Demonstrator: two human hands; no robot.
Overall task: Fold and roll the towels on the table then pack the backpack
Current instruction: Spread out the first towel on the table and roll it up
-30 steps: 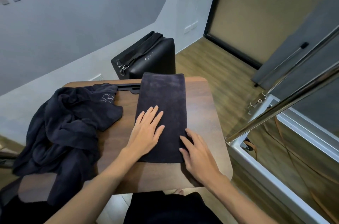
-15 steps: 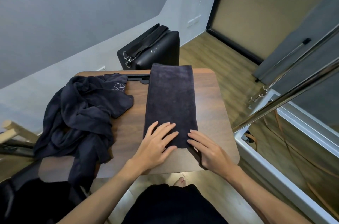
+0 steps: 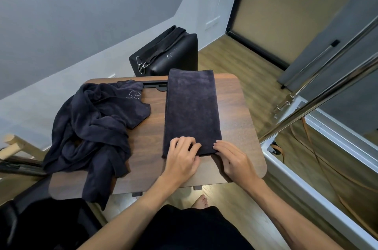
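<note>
A folded dark towel (image 3: pixel 192 110) lies lengthwise on the wooden worktop (image 3: pixel 235 106). The left hand (image 3: pixel 182 157) and right hand (image 3: pixel 233 159) curl their fingers (image 3: pixel 189 143) over its near edge. A crumpled dark towel (image 3: pixel 96 127) drapes off the left side; a black bag (image 3: pixel 167 53) stands on the floor beyond.

Single head-worn view, looking forward and steeply down (wide-angle), close over the table (image 3: pixel 235 106), floor beyond

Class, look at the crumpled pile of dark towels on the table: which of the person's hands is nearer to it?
The left hand; it grips the folded towel's near edge, just right of the crumpled pile. The right hand is further right, at the same edge.
</note>
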